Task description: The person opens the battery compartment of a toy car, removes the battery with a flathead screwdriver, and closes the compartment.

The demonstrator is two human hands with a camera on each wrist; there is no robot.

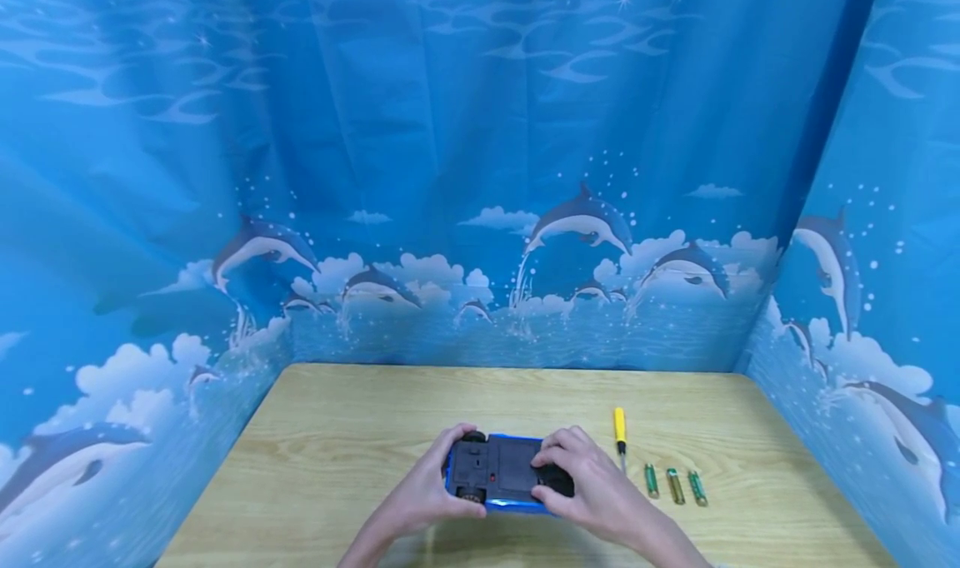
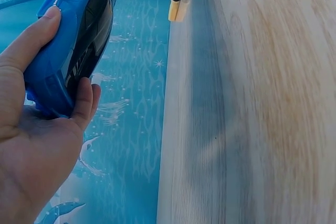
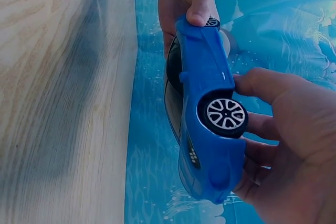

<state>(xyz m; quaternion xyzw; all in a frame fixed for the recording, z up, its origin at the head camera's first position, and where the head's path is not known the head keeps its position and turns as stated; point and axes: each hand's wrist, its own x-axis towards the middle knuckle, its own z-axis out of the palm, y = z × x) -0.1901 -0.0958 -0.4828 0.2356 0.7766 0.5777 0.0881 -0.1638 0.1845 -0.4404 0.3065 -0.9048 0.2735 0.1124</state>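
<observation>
A blue toy car [image 1: 517,506] is turned underside up above the table, its black base facing the head camera. My left hand [image 1: 437,478] grips one end, thumb along the near side and fingers round the far side; the left wrist view shows the thumb on the blue body [image 2: 52,61] and fingertips by the dark windows. At the other end, my right hand [image 1: 592,480] has curled fingers and thumb on the base. In the right wrist view its thumb touches the base edge beside a silver-spoked wheel [image 3: 226,115]; its other fingertips are hidden behind the car.
A screwdriver with a yellow handle [image 1: 619,428] lies on the wooden table [image 1: 330,435], right of the car. Beside it are three batteries, a green one [image 1: 652,480], a golden-green one [image 1: 676,485] and another green one [image 1: 697,488]. A blue dolphin-print curtain [image 1: 450,176] surrounds the table.
</observation>
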